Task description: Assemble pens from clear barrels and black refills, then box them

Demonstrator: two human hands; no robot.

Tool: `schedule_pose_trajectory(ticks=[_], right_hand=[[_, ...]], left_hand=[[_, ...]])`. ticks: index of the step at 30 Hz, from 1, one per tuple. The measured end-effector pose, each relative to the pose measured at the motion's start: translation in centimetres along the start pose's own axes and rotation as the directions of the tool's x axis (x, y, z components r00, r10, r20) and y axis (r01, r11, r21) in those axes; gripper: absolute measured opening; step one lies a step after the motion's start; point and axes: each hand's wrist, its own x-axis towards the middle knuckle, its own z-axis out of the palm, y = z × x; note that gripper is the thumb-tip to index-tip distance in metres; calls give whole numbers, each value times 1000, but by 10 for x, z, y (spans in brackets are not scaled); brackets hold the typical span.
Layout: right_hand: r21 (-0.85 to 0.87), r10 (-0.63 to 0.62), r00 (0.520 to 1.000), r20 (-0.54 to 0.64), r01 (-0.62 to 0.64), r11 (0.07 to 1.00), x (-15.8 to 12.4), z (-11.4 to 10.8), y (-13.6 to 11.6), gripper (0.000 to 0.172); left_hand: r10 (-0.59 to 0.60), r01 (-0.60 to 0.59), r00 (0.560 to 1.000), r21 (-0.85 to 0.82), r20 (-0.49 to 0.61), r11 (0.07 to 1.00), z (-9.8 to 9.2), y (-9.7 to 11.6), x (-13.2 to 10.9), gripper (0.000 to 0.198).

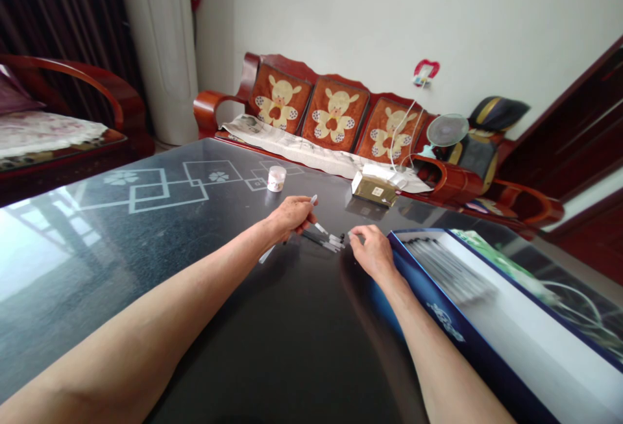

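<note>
My left hand [293,214] is closed over the middle of the table, with a slim pen [314,199] between its fingers; the pale end sticks out past the fingertips. Just beneath and to the right lie several pens [331,244] with whitish, see-through ends and small black tips. To the right of these pens, my right hand [372,250] has thumb and forefinger pinched together. A tiny pale bit shows at its fingertips, too small to name. Beside that hand stands a long blue box [423,287] with a white inside, holding a row of similar pens [450,268].
A small round white tub [276,178] stands beyond my left hand. Farther right is a gold tissue box [374,189]. Green packaging [506,255] and a pale cord lie behind the blue box. A wooden sofa [335,112] borders the dark glossy table [233,346].
</note>
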Motion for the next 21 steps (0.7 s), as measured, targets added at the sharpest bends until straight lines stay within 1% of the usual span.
schedule_pose_trajectory(ticks=[1, 2, 3, 4, 6, 7, 8, 9, 10, 11, 13, 18, 21], right_hand=[[108, 47, 998, -33, -43, 993, 2, -1, -2, 19], [245, 117, 992, -39, -104, 964, 4, -1, -5, 22], [398, 196, 981, -10, -176, 900, 6, -1, -9, 27], [547, 268, 962, 49, -251, 798, 7, -1, -14, 32], [768, 344, 918, 199, -364, 526, 8, -2, -24, 40], [830, 350, 900, 260, -394, 396, 8, -2, -29, 42], [866, 346, 888, 301, -407, 290, 7, -2, -33, 42], [887, 342, 882, 326, -410, 212, 6, -1, -37, 40], [898, 342, 876, 339, -409, 159, 6, -1, -39, 37], [904, 344, 873, 347, -409, 126, 5, 0, -40, 35], [907, 342, 870, 356, -409, 97, 4, 2, -40, 31], [913, 304, 885, 354, -398, 95, 2, 5, -41, 29], [910, 292, 885, 363, -404, 95, 1, 6, -45, 29]], left_hand=[[16, -17, 1000, 37, 26, 999, 0, -1, -1, 23], [31, -36, 997, 73, 70, 997, 1, -3, -2, 23], [40, -53, 991, 107, 127, 993, 1, -4, -3, 23], [40, -67, 981, 137, 188, 988, 3, -5, -5, 24], [26, -86, 955, 190, 295, 978, 6, -6, -10, 22], [19, -95, 943, 214, 333, 972, 8, -7, -13, 22], [17, -109, 933, 237, 361, 965, 11, -7, -15, 21], [17, -124, 925, 259, 379, 958, 13, -7, -17, 22], [17, -136, 921, 280, 388, 950, 14, -7, -18, 23], [16, -143, 921, 300, 389, 943, 16, -8, -18, 25], [8, -142, 926, 326, 379, 935, 17, -9, -18, 26], [-7, -125, 932, 341, 362, 932, 17, -13, -14, 24], [-12, -111, 938, 331, 347, 937, 17, -14, -14, 23]])
